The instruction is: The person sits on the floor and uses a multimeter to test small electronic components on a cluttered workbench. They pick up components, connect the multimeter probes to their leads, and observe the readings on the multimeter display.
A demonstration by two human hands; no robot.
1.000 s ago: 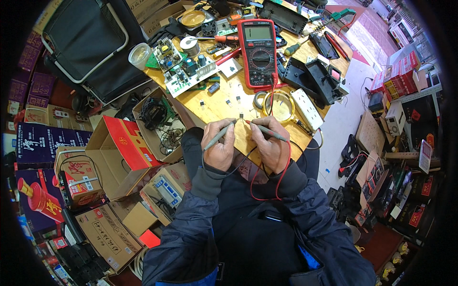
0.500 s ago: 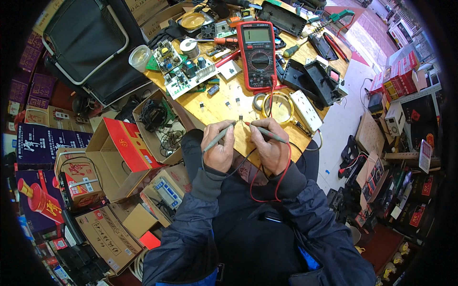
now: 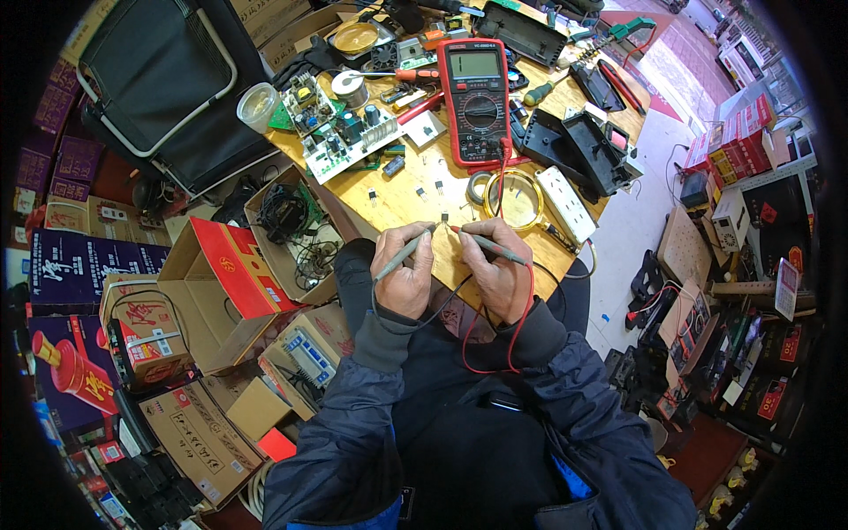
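My left hand (image 3: 404, 270) grips a grey test probe (image 3: 405, 253), its tip pointing in at a small black transistor (image 3: 445, 217) on the wooden table. From the other side my right hand (image 3: 500, 276) holds a second grey probe (image 3: 500, 250) with a red collar, tip close to the transistor's legs. Whether both tips touch the legs is too small to tell. A red and black multimeter (image 3: 481, 110) lies beyond, its display lit, with leads running to the probes. Several other transistors, one of them (image 3: 373, 195), lie on the wood to the left.
Circuit boards (image 3: 352, 132), a solder spool (image 3: 351, 89) and a white power strip (image 3: 566, 205) crowd the table (image 3: 389, 212). A yellow-rimmed magnifier (image 3: 515, 201) lies right of the transistor. Black plastic housings (image 3: 579, 152) sit at the right. Open cardboard boxes (image 3: 224, 311) stand left of my knees.
Almost nothing differs. Both hands keep their places with the probes at the transistor, and the multimeter stays where it was.
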